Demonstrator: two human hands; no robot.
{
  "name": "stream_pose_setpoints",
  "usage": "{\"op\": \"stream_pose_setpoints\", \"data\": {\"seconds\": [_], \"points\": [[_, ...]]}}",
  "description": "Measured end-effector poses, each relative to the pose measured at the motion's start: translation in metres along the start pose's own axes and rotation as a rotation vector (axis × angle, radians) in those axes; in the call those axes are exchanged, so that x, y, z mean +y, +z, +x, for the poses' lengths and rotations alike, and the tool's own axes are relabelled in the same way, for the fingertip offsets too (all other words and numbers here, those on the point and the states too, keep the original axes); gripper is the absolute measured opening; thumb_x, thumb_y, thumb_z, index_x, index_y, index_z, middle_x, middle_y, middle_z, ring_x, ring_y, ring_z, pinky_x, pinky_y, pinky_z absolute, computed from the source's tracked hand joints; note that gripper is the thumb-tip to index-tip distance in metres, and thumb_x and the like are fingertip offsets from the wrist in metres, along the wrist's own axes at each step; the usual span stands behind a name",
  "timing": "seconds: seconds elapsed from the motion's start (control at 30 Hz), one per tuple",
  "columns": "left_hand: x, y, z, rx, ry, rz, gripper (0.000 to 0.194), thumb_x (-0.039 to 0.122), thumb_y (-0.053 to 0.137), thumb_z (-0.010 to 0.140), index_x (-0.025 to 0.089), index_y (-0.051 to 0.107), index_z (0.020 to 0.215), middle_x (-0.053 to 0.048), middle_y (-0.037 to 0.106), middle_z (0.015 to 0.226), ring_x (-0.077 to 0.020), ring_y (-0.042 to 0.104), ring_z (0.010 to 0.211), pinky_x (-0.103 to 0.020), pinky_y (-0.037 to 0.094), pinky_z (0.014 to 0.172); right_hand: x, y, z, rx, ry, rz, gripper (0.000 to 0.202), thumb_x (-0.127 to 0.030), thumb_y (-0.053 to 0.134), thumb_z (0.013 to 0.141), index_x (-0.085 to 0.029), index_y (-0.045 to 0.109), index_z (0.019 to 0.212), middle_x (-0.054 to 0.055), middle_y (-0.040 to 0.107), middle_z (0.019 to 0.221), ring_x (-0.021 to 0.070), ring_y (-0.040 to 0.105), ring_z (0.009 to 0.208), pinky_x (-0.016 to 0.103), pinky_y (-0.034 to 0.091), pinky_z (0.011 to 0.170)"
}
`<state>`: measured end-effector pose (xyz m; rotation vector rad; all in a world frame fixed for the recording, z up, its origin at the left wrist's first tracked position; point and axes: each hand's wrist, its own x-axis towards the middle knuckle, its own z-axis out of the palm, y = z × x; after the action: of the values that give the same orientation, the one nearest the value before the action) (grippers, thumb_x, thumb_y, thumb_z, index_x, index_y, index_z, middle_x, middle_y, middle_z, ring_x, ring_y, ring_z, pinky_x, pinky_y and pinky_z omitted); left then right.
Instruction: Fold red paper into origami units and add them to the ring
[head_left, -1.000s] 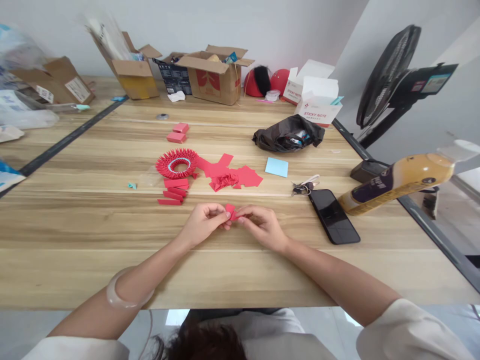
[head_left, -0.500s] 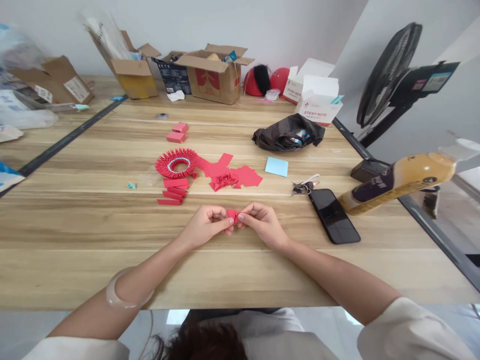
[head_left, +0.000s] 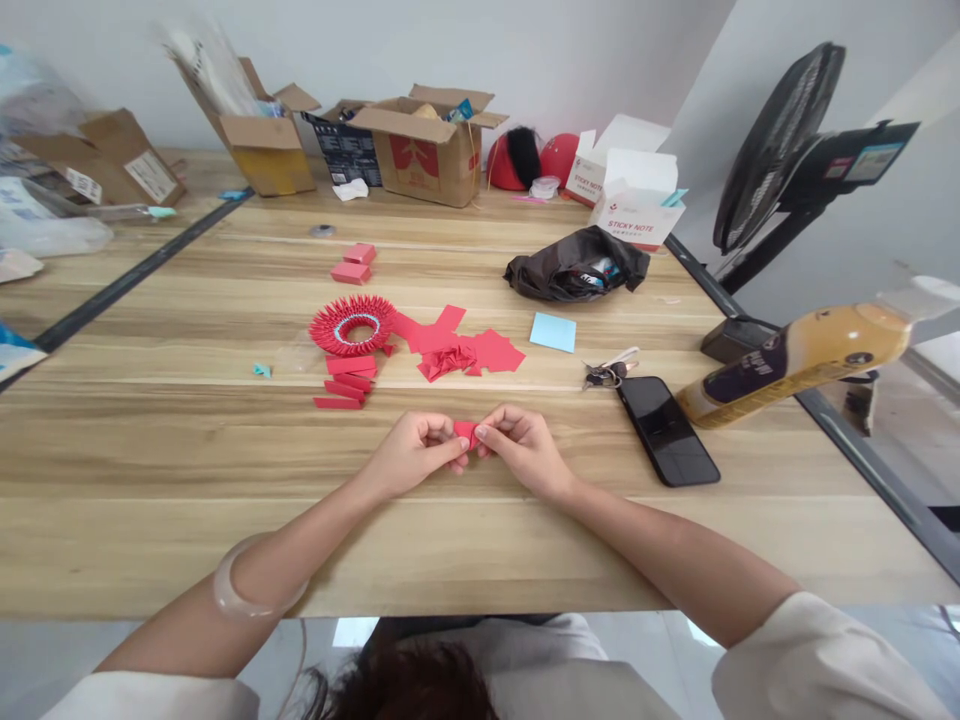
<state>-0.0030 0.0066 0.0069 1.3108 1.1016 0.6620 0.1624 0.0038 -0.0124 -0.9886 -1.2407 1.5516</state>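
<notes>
Between my two hands is a small folded piece of red paper [head_left: 466, 431], held just above the wooden table. My left hand [head_left: 416, 450] pinches its left side between thumb and fingers. The right side is pinched by my right hand [head_left: 523, 448]. Beyond them lie loose red paper sheets [head_left: 500, 350] with a heap of small folded red pieces [head_left: 450, 361] on top. A spiky ring of folded red paper [head_left: 322, 325] with a pale blue inner band sits to the left. Red paper strips [head_left: 339, 403] are stacked below the ring.
Right of my hands lie a black phone [head_left: 669, 432], keys [head_left: 606, 374] and a blue sticky-note pad [head_left: 553, 332]. A yellow bottle [head_left: 795, 355] stands near the right edge. Farther back are a black bag [head_left: 570, 268], red paper packs [head_left: 351, 272] and cardboard boxes [head_left: 427, 160].
The red paper between my fingers has changed shape slightly and now looks flatter across the top. Both hands stay in nearly the same place, still pinching it.
</notes>
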Motion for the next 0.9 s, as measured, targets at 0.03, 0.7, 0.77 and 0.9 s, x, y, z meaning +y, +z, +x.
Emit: {"op": "stream_pose_setpoints", "data": {"seconds": [0.03, 0.7, 0.77, 0.9], "points": [[-0.0002, 0.0002, 0.0001, 0.003, 0.000, 0.001, 0.020, 0.029, 0.063, 0.071, 0.013, 0.058, 0.060, -0.003, 0.065, 0.055, -0.0120, 0.060, 0.051, -0.020, 0.045, 0.051, 0.0002, 0.0001, 0.0001, 0.000, -0.003, -0.005, 0.028, -0.040, 0.067, 0.069, -0.015, 0.053, 0.066, -0.001, 0.058, 0.056, 0.0097, 0.054, 0.052, 0.024, 0.044, 0.052], [-0.0017, 0.0033, 0.0010, -0.011, -0.026, -0.065, 0.014, 0.022, 0.062, 0.068, 0.012, 0.061, 0.058, -0.003, 0.064, 0.053, -0.0109, 0.058, 0.046, -0.021, 0.046, 0.048, 0.0078, 0.0001, -0.0007, 0.038, -0.089, -0.111, 0.025, -0.039, 0.062, 0.074, -0.016, 0.051, 0.069, 0.000, 0.056, 0.056, 0.0101, 0.053, 0.052, 0.023, 0.043, 0.050], [-0.0016, 0.0040, 0.0010, -0.013, -0.032, -0.077, 0.013, 0.021, 0.062, 0.067, 0.012, 0.061, 0.058, -0.002, 0.064, 0.052, -0.0107, 0.057, 0.044, -0.021, 0.046, 0.047, 0.0089, 0.0005, -0.0011, 0.048, -0.093, -0.116, 0.026, -0.040, 0.062, 0.074, -0.017, 0.051, 0.070, 0.000, 0.056, 0.056, 0.0104, 0.053, 0.052, 0.023, 0.043, 0.050], [-0.0004, 0.0050, 0.0007, -0.008, -0.044, -0.088, 0.014, 0.022, 0.063, 0.067, 0.011, 0.062, 0.058, -0.002, 0.063, 0.051, -0.0107, 0.057, 0.044, -0.020, 0.046, 0.047, 0.0089, 0.0005, -0.0014, 0.044, -0.090, -0.138, 0.026, -0.039, 0.062, 0.074, -0.017, 0.051, 0.069, 0.000, 0.057, 0.057, 0.0107, 0.053, 0.052, 0.023, 0.042, 0.049]]}}
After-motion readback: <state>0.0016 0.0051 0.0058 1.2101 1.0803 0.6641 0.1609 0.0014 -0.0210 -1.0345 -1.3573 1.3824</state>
